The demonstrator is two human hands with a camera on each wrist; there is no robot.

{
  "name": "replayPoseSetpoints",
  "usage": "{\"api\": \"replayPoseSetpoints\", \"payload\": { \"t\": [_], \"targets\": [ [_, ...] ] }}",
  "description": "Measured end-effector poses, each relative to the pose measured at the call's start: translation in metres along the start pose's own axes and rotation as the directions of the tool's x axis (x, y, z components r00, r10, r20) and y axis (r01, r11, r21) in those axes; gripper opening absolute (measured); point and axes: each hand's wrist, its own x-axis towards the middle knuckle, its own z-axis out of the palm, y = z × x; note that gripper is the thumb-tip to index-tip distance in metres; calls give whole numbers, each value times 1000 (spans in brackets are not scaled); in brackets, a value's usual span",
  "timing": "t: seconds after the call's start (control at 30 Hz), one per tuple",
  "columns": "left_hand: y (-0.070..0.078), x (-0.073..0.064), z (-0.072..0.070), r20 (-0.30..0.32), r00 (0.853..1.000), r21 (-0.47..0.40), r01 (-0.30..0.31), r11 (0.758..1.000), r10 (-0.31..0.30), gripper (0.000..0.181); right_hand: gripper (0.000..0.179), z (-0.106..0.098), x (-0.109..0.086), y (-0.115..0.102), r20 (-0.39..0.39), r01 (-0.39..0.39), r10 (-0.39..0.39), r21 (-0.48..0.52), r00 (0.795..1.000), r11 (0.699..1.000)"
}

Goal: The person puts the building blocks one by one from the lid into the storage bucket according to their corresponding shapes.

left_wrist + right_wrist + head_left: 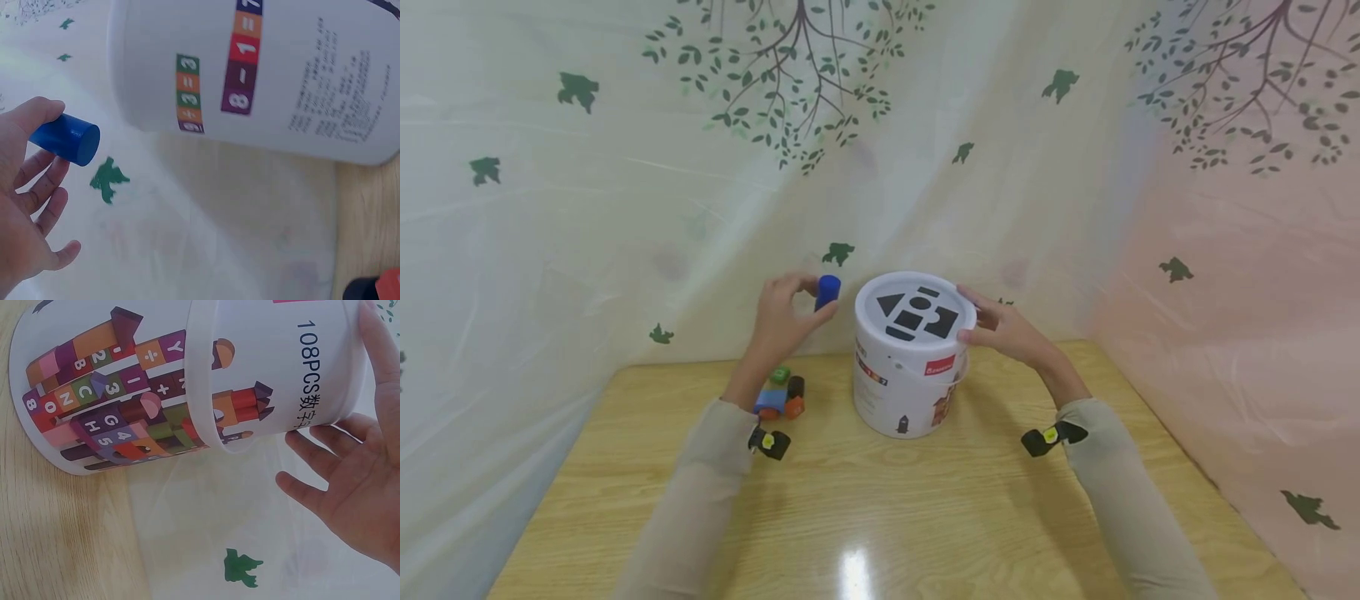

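In the head view my left hand point(780, 321) pinches a blue cylinder block point(828, 292) between thumb and fingers, to the left of a white bucket point(910, 383). The block point(78, 142) points toward the bucket's side in the left wrist view, held in the air. Dark cut-out shapes, such as a triangle, a circle and squares, mark the bucket's lid point(880, 287). At the lid's right edge rests my right hand point(1003, 329). Its thumb and fingers lie spread against the rim, fairly straight, as the right wrist view of that hand point(356, 481) shows.
Several coloured blocks point(786, 400), among them blue, orange, green and black ones, lie behind the left wrist on the wooden table point(865, 500). A thin white handle point(964, 371) hangs along the bucket's side. Behind the table hangs a leaf-patterned curtain point(737, 208).
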Motion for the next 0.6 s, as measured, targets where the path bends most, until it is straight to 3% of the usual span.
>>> {"api": "replayPoseSetpoints", "payload": {
  "t": [0.27,0.5,0.6],
  "targets": [
    [31,22,18,-8,1000,-58,-5,998,5,45,89,1,0,0,0,-3,3,5,1000,1000],
    [54,32,37,53,998,-48,31,998,-28,46,89,0,0,1,-2,8,-8,8,1000,1000],
    [61,36,46,70,997,-28,15,1000,-13,43,89,0,-1,1,0,13,-13,13,1000,1000]
  ]
}}
